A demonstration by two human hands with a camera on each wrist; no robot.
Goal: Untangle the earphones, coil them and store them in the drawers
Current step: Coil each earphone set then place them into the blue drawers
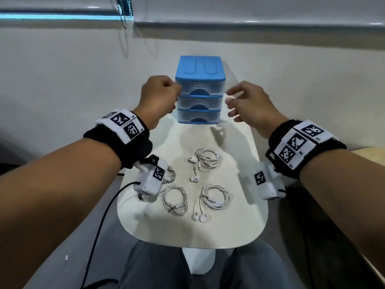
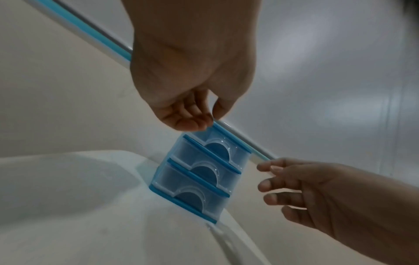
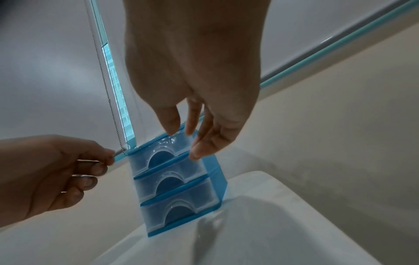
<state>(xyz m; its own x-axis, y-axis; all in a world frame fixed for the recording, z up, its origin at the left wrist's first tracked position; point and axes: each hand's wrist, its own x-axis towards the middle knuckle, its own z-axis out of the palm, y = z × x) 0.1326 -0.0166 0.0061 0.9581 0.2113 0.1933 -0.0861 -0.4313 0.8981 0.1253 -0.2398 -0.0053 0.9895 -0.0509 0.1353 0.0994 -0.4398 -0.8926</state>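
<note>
A small blue drawer unit (image 1: 200,68) with three translucent drawers, all pushed in, stands at the far end of the white table (image 1: 239,226). My left hand (image 1: 166,94) hovers at its upper left corner with fingers curled and nothing in them (image 2: 192,116). My right hand (image 1: 234,103) floats just off its right side, fingers spread and relaxed (image 3: 195,136). Several coiled white earphones lie on the table nearer me: one in the middle (image 1: 206,161), one at front centre (image 1: 175,200), one at front right (image 1: 212,198). Another coil (image 1: 171,174) is partly hidden behind my left wrist camera.
A pale wall rises right behind the drawer unit, and a blind's bead chain (image 1: 124,19) hangs at the upper left. A black cable (image 1: 104,213) trails off the table's left side. My knees sit under the front edge. A wooden surface (image 1: 370,155) shows at the right.
</note>
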